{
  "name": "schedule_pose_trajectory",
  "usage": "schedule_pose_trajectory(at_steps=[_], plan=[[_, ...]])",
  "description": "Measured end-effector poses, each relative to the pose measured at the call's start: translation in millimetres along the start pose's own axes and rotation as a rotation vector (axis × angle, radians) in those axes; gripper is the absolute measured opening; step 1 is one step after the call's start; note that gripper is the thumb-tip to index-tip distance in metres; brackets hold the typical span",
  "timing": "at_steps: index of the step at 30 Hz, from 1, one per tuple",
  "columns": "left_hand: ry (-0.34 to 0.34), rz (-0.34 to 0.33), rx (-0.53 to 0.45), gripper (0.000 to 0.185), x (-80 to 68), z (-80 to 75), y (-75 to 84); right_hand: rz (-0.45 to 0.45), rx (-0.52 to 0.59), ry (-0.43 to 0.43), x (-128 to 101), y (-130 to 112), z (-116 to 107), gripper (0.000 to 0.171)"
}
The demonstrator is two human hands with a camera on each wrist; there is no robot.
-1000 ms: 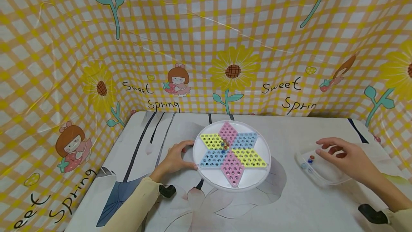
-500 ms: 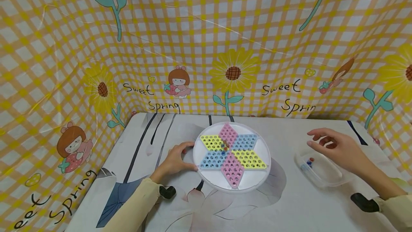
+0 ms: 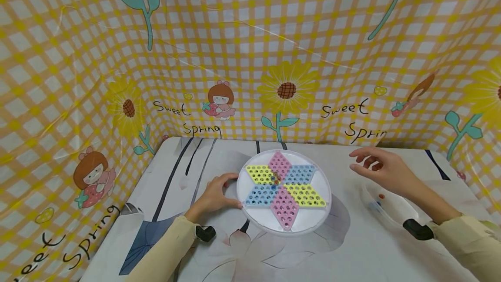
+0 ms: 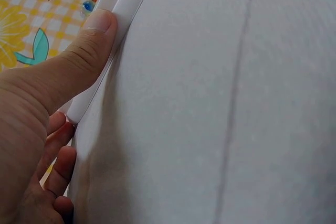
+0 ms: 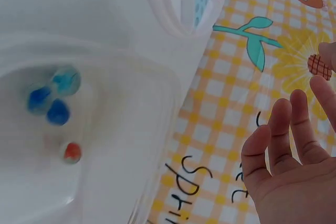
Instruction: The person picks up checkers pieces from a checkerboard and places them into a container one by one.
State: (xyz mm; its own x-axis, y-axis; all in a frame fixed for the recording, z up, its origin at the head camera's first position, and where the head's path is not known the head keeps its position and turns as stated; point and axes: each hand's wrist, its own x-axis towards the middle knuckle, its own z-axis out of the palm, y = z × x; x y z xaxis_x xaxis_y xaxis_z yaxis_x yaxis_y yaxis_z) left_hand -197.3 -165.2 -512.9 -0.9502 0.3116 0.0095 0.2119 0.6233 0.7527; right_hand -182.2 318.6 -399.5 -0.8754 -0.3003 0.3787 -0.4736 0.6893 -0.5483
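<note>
Backdrop: glossy yellow-check plastic sheet with sunflowers and "Sweet Spring" print, wrapped round three sides. Surface is a white cloth with grey-blue floral print, fine woven texture in the left wrist view.

Left hand grips the left edge of the round board: thumb on top of the smooth white rim, fingers curled under it.

Board sits mid-surface, towards the back edge. White hard-plastic disc with raised rim; six perforated diamonds form a star: two pink, two yellow, two blue. Only a few marbles sit at the star's centre; every other hole looks empty. Judgement: filling has barely started, nearly all of it is left.

Right hand hovers above the surface between the board and the tray, touching neither. In the right wrist view its fingers are loosely spread and slightly bent. Nothing visible in them; cannot tell if a marble is tucked behind the thumb.

Clear tray, near the right edge: thin transparent plastic, rounded corners, shallow. Holds three blue glass marbles clustered together and one red marble just apart. Stock looks small against the open holes.
</note>
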Motion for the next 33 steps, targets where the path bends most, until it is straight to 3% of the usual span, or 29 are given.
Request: schedule_pose_trajectory(at_steps=[18, 33], plan=[[-0.005, 0.032, 0.024, 0.089, 0.4, -1.2, -1.6, -0.056, 0.048, -0.067, 43.0, -19.2, 41.2, 0.024], [0.002, 0.036, 0.021, 0.089, 1.1, -0.9, -2.1, -0.063, 0.127, -0.140, 63.3, -34.3, 77.1, 0.027]])
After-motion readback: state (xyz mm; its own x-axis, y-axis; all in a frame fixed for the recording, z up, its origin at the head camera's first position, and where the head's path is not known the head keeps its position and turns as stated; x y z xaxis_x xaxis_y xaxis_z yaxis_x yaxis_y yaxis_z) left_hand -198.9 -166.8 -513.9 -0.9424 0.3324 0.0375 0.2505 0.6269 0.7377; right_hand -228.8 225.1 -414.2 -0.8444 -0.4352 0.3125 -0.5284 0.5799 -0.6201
